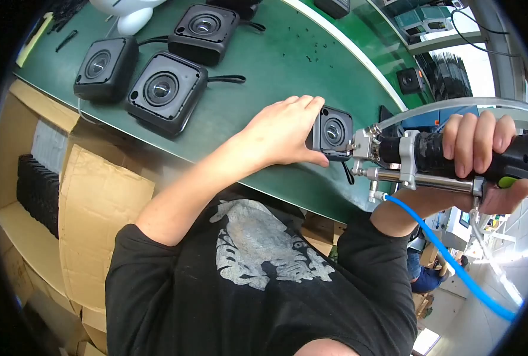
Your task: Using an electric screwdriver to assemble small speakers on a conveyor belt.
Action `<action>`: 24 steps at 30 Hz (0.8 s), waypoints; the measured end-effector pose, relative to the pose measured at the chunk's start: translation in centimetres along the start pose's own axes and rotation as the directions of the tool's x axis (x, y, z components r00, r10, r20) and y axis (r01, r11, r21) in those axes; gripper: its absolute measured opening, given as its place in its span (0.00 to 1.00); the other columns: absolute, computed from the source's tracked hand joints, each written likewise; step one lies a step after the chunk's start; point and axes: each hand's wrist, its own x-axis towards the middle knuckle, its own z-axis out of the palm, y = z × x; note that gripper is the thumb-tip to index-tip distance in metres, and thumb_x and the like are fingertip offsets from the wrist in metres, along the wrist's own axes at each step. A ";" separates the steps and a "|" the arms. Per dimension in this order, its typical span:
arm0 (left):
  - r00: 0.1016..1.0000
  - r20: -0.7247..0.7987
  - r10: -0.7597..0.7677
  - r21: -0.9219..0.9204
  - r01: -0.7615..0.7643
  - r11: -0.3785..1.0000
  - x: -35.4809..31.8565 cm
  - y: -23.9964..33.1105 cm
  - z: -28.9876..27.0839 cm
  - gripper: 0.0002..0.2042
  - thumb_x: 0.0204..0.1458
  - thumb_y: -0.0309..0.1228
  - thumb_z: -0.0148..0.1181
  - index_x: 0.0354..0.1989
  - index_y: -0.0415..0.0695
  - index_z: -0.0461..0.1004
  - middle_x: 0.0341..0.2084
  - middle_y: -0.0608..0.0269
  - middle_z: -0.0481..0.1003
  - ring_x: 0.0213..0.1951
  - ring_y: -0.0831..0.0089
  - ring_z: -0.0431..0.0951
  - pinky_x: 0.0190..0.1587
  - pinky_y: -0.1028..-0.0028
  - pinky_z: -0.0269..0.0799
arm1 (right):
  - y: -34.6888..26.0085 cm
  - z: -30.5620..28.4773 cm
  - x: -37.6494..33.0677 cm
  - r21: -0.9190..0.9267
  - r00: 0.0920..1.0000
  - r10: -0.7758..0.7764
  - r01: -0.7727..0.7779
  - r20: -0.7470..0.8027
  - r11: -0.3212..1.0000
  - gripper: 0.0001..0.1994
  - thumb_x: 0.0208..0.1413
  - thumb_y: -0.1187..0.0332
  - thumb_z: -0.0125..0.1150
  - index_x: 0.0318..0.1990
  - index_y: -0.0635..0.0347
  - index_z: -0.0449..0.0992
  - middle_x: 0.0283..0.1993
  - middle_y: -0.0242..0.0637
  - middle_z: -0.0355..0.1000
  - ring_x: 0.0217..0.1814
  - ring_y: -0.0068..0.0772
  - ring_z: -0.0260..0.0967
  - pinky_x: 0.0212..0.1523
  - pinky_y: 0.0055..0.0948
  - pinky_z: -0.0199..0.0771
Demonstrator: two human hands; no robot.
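My left hand grips a black box speaker by its left side, thumb below and fingers over the top edge. The speaker lies on the green table with its round cone facing up. My right hand is wrapped round the black grip of a power screwdriver with a metal screw-feed head. Its nose meets the right edge of the speaker; whether it touches a screw is too small to tell. A blue air hose and a clear feed tube run from the tool.
Several similar black speakers with strap loops, one of them the nearest speaker, stand on the green table at the left. An open cardboard box with black parts stands left of the table. Beyond a white rail is another green surface.
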 end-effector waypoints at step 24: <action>0.909 0.416 0.027 0.556 -0.278 0.784 11.5 2.3 -1.1 0.59 0.25 0.40 0.76 0.68 0.30 0.45 0.50 0.39 0.67 0.55 0.43 0.68 0.62 0.47 0.61 | 1.5 -8.7 0.1 -0.487 0.708 -0.297 -0.075 -0.640 0.870 0.14 0.57 0.62 0.65 0.37 0.65 0.73 0.28 0.33 0.72 0.27 0.23 0.70 0.30 0.22 0.70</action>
